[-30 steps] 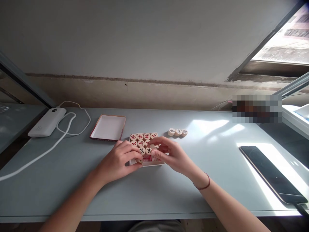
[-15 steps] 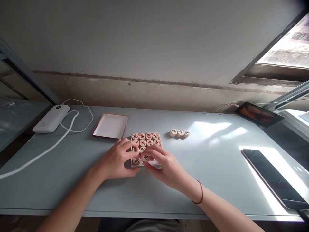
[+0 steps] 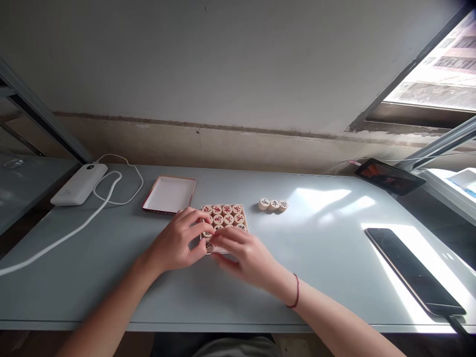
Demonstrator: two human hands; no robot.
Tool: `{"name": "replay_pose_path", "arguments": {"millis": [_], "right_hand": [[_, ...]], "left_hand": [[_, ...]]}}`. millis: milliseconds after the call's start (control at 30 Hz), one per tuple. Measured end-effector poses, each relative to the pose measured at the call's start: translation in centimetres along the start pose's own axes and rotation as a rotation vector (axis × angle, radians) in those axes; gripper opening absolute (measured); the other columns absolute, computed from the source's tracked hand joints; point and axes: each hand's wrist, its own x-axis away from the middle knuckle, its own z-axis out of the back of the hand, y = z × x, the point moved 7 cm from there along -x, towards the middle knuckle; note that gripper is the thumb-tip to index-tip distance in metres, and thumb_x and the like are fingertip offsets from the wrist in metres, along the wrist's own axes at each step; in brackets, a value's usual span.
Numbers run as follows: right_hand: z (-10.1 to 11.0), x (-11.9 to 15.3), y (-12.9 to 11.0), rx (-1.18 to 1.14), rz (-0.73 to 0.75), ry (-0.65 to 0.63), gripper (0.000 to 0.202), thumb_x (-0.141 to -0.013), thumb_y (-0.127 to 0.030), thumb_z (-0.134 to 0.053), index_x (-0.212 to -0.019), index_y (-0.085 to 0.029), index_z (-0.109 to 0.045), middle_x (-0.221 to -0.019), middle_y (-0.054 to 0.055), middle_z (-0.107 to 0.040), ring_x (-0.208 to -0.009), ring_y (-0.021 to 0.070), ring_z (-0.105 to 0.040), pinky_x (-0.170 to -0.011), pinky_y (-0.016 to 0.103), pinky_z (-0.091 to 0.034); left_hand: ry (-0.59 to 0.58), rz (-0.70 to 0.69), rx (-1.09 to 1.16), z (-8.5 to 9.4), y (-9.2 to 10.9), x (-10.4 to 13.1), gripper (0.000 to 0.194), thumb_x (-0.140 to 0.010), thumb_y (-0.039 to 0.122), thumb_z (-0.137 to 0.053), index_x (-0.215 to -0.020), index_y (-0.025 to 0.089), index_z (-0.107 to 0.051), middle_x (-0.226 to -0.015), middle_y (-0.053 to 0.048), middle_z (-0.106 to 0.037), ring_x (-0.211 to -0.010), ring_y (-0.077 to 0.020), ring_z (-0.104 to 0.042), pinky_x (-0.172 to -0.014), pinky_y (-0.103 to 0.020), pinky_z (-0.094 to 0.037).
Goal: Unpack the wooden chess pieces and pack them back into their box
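Round wooden Chinese chess pieces (image 3: 228,218) with red and black characters sit in rows in a shallow white box (image 3: 246,218) on the table. My left hand (image 3: 178,239) lies at the box's left side, fingers curved and apart, its tips over the left column. Its thumb is by a black-lettered piece (image 3: 209,245) in the near left corner. Over the near edge of the box is my right hand (image 3: 247,253), slightly blurred. Its fingers and thumb point left towards that corner piece and cover part of the near rows. Whether a piece is under its fingertips is hidden.
Three loose pieces (image 3: 274,204) stand side by side right of the box. An open box lid (image 3: 171,194) lies behind my left hand. A power bank (image 3: 79,184) with a white cable is far left, a phone (image 3: 412,270) right, and another screen device (image 3: 388,176) at the back right.
My right hand has moved left and now covers the piece seen earlier under its fingers. My left fingers have drawn back slightly up and left. The view has shifted a little.
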Motion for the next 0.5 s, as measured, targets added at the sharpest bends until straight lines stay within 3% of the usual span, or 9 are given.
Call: {"name": "replay_pose_path", "arguments": {"millis": [100, 167, 267, 400, 500], "right_hand": [[3.1, -0.1, 4.3, 0.113, -0.168, 0.107, 0.023, -0.09, -0.017, -0.043, -0.105, -0.019, -0.062, -0.11, 0.01, -0.063, -0.078, 0.0149, -0.063, -0.065, 0.028, -0.051], [4.4, 0.4, 7.9, 0.288, -0.348, 0.057, 0.029, -0.088, -0.016, -0.044, -0.114, -0.018, -0.058, -0.124, 0.013, -0.057, -0.062, 0.012, -0.06, -0.057, 0.029, -0.049], [4.7, 1.5, 11.8, 0.432, -0.514, -0.095, 0.034, -0.086, -0.012, -0.044, -0.118, -0.016, -0.056, -0.128, 0.016, -0.055, -0.064, 0.0137, -0.061, -0.057, 0.029, -0.046], [4.2, 2.0, 12.8, 0.447, -0.557, -0.178, 0.034, -0.086, -0.009, -0.043, -0.116, -0.015, -0.057, -0.108, 0.013, -0.065, -0.07, 0.0168, -0.061, -0.058, 0.027, -0.043], [4.5, 1.4, 10.9, 0.343, -0.543, -0.065, 0.026, -0.087, -0.017, -0.048, -0.11, -0.017, -0.06, -0.101, 0.011, -0.066, -0.064, 0.0142, -0.058, -0.059, 0.027, -0.042]], "left_hand": [[0.002, -0.04, -0.066, 0.5, 0.4, -1.0, 0.022, -0.083, 0.009, -0.046, -0.089, 0.021, -0.063, -0.099, -0.004, -0.062, -0.094, -0.0187, -0.054, -0.084, -0.034, -0.043], [0.016, -0.065, -0.082, 1.0, 0.5, -1.9, 0.022, -0.084, 0.009, -0.046, -0.088, 0.022, -0.063, -0.099, -0.003, -0.063, -0.091, -0.0178, -0.055, -0.084, -0.034, -0.043], [0.058, -0.065, -0.071, 1.4, 0.3, -3.0, 0.021, -0.085, 0.011, -0.046, -0.086, 0.021, -0.064, -0.096, -0.002, -0.064, -0.086, -0.0164, -0.055, -0.084, -0.034, -0.043], [0.111, -0.02, -0.056, 0.7, -0.6, -3.1, 0.02, -0.085, 0.01, -0.046, -0.083, 0.02, -0.064, -0.091, -0.002, -0.064, -0.082, -0.0157, -0.056, -0.083, -0.035, -0.046], [0.134, 0.0, -0.063, -0.4, -0.5, -2.4, 0.021, -0.087, 0.009, -0.047, -0.094, 0.02, -0.064, -0.092, -0.002, -0.065, -0.085, -0.0166, -0.058, -0.083, -0.036, -0.048]]}}
